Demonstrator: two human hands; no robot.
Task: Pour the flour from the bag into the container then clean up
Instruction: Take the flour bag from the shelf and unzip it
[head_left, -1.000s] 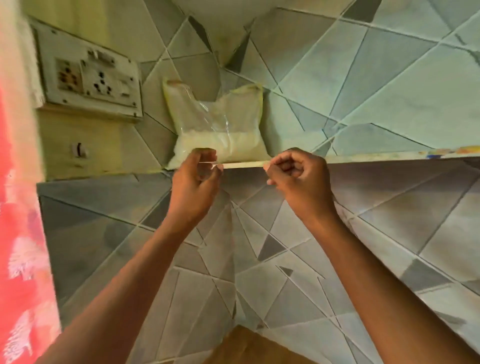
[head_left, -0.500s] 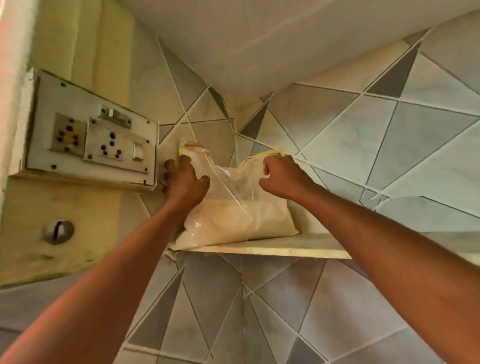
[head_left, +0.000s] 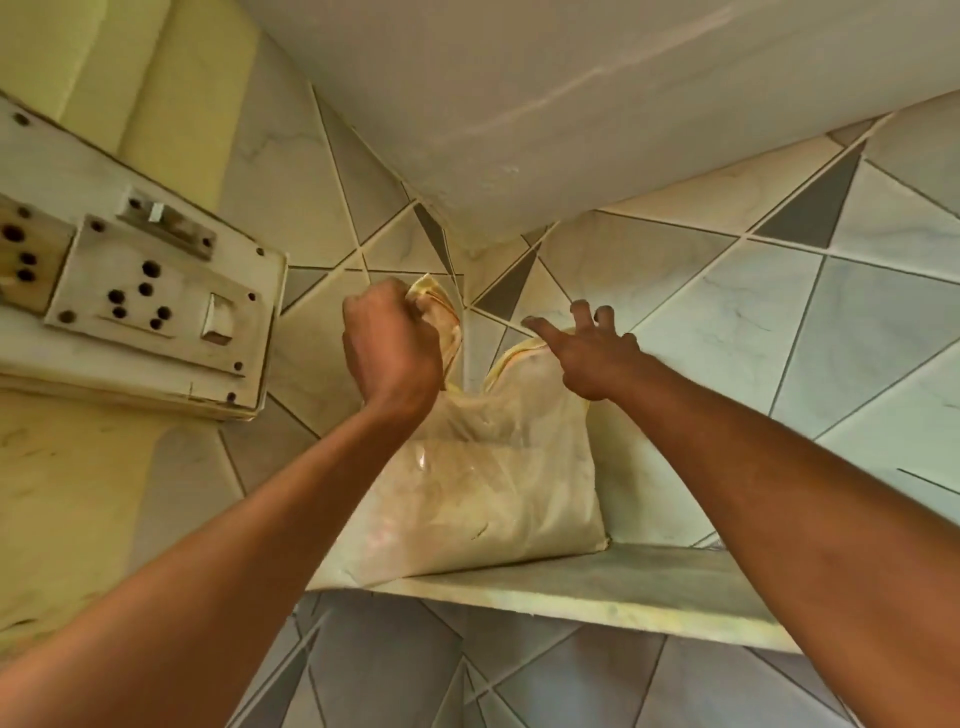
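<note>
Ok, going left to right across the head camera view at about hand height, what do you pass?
Socket panel → left hand, closed on the bag's top left corner → flour bag on the shelf → right hand, fingers spread at the bag's top right corner → tiled wall.

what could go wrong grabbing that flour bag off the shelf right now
Only the left hand is closed on a top corner of the flour bag; the right hand is open, so the bag could sag and tip sideways. It also sits at the front edge of the shelf, so a one-sided pull might slide it off.
</note>
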